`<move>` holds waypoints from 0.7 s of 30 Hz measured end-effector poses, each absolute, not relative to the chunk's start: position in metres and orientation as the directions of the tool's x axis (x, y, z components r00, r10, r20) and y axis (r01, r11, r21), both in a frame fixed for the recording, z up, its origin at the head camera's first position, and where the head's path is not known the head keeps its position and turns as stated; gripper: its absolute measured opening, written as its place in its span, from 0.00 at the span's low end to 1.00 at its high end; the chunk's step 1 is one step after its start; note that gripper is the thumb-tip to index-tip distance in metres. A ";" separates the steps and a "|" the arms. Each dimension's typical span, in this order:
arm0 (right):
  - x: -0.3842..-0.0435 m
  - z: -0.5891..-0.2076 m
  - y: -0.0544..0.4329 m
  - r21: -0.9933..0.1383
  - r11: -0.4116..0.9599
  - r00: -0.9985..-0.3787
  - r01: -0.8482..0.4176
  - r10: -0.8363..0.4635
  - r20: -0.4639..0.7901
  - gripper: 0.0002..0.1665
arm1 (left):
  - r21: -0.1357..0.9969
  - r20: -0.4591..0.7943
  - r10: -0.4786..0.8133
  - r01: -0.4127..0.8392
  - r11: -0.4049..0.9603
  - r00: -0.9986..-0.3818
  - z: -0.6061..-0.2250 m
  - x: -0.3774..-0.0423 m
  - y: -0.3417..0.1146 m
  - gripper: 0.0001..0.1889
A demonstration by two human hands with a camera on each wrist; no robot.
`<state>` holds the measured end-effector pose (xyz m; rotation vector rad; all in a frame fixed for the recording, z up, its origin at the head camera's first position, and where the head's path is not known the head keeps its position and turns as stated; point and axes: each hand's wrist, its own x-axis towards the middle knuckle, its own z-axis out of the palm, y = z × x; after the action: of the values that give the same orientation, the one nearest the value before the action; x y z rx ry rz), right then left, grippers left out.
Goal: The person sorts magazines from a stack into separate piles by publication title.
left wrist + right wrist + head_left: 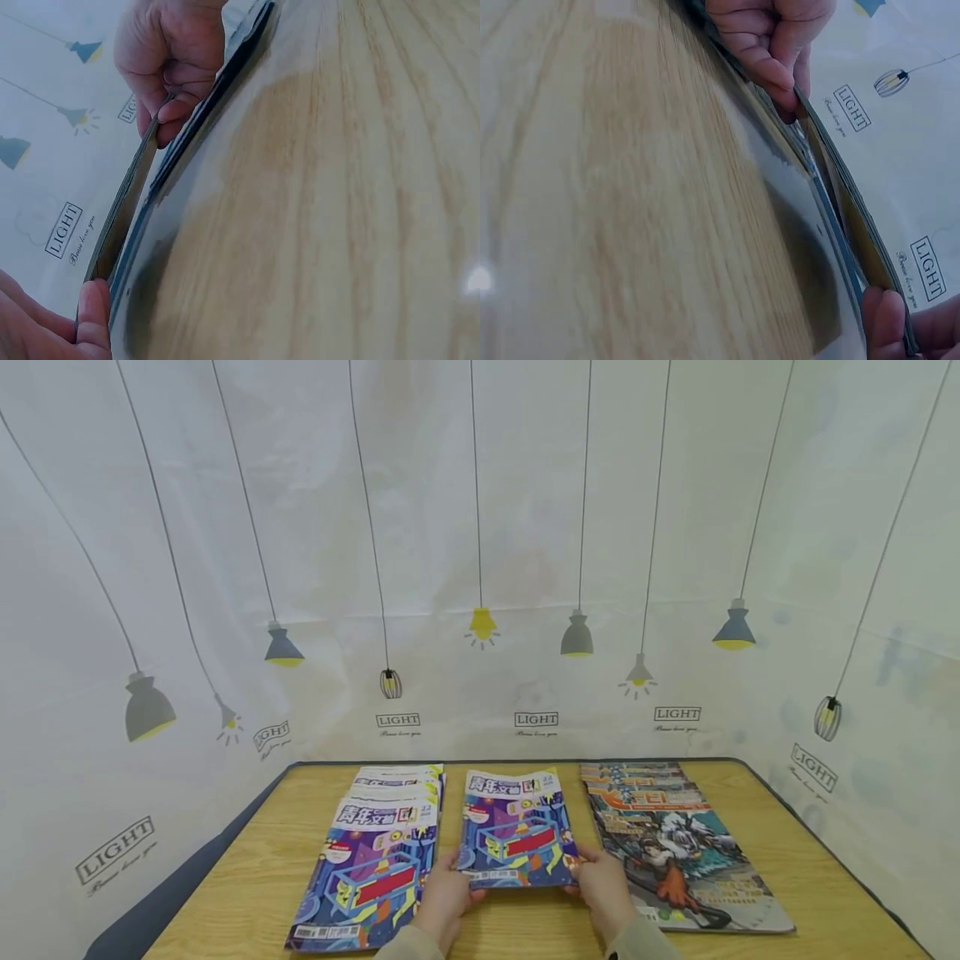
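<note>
A magazine with a purple-and-blue illustrated cover is held between the two hands, raised off the wooden table. My left hand pinches its lower left side, and my right hand pinches the lower right side. Both wrist views show this magazine nearly edge-on, with fingers on its two opposite sides. To the left lies an overlapping row of magazines with the same cover. Another overlapping row of magazines, with a darker cover of a fighting figure, lies to the right.
The wooden table has a dark edge along its back and sides. Behind it and on both sides hangs a pale curtain printed with lamps and the word LIGHT. The two magazine rows flank the hands closely.
</note>
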<state>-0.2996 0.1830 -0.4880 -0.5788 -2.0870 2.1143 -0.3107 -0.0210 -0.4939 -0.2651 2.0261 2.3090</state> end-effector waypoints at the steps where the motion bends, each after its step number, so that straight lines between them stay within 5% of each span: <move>1: -0.298 -0.487 0.182 -0.983 -0.052 -0.920 0.179 0.345 -0.186 0.34 | 0.980 -0.159 -0.068 -0.149 -0.134 -0.985 -0.492 -0.309 -0.022 0.33; 21: -0.270 -0.469 0.095 -0.993 -0.119 -0.981 0.018 0.192 -0.041 0.30 | 0.981 -0.188 -0.138 -0.192 0.021 -0.972 -0.467 -0.282 -0.116 0.33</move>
<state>-0.2698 0.0947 -0.4693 -0.2403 -2.0034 2.2533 -0.2824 -0.1164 -0.4667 -0.3595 2.2162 2.1412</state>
